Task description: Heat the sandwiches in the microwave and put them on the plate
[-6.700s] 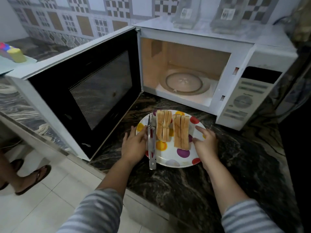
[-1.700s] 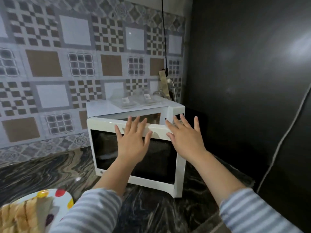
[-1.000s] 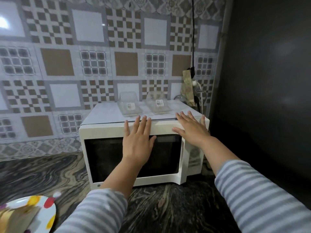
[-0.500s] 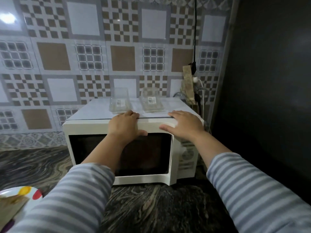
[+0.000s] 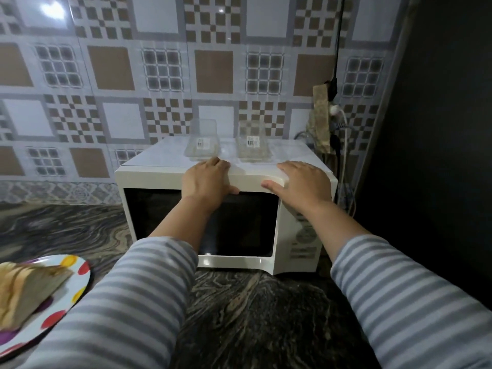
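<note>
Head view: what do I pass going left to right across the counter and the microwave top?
sandwiches on the dotted plate → left hand → right hand → power cables by the wall

The worktop [image 5: 253, 315] is dark stone with pale swirling veins, running back to a tiled wall. On it, toward the far side and right of the middle, stands a white microwave [image 5: 165, 179] with its door closed. At the near left edge lies a white plate [image 5: 77, 286] with coloured dots, partly cut off by the frame, carrying sandwiches [image 5: 26, 291].
</note>
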Motion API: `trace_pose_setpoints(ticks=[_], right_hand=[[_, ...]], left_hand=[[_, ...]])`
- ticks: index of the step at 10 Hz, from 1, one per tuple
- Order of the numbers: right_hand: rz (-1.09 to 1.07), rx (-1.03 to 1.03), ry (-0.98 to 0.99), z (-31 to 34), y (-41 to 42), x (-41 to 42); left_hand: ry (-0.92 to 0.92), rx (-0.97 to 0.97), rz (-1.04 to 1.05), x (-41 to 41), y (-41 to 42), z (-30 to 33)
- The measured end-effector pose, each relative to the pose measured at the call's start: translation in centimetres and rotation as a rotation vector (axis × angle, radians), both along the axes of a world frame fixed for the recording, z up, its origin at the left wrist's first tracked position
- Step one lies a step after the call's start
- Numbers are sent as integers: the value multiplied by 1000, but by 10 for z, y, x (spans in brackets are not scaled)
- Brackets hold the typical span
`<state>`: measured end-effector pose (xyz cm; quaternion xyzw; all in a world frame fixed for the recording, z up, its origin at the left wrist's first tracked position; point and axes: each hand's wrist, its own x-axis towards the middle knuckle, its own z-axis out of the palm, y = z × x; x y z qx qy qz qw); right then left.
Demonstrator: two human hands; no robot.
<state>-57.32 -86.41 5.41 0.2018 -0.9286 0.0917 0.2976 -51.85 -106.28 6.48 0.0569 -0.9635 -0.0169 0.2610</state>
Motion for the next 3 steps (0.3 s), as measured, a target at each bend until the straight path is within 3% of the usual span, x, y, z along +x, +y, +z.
trace_pose_setpoints(ticks=[2, 3], right_hand=[[40, 5, -132, 7, 0, -3], [41, 28, -197, 5, 7, 20]], left_hand=[[-66, -26, -16, 2, 4, 1], [-9, -34, -55, 28, 7, -9]])
